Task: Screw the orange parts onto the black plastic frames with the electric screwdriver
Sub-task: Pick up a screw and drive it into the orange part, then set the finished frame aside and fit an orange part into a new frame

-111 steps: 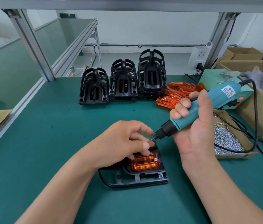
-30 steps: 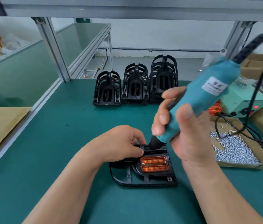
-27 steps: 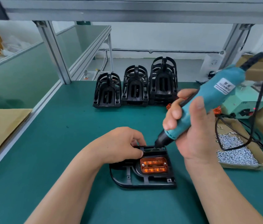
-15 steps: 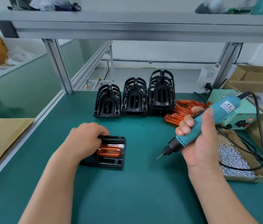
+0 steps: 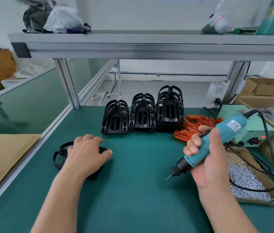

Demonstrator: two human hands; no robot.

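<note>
The left hand (image 5: 85, 153) is gripping the black frame (image 5: 63, 148) from above, now farther toward the left side of the table (image 5: 141, 165) than before, its orange part hidden under the palm. The right hand (image 5: 206, 163) is still clamping the electric screwdriver (image 5: 223, 132), bit raised off the table. The hands are well apart.

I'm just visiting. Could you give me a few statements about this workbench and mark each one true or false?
1. The right hand holds the screwdriver. True.
2. The screwdriver's tip touches the black frame. False: it hangs in the air, apart from the frame under the left hand.
3. Three stacks of frames stand at the back. True.
4. The screws lie in a glass jar. False: they lie in a cardboard tray.
</note>
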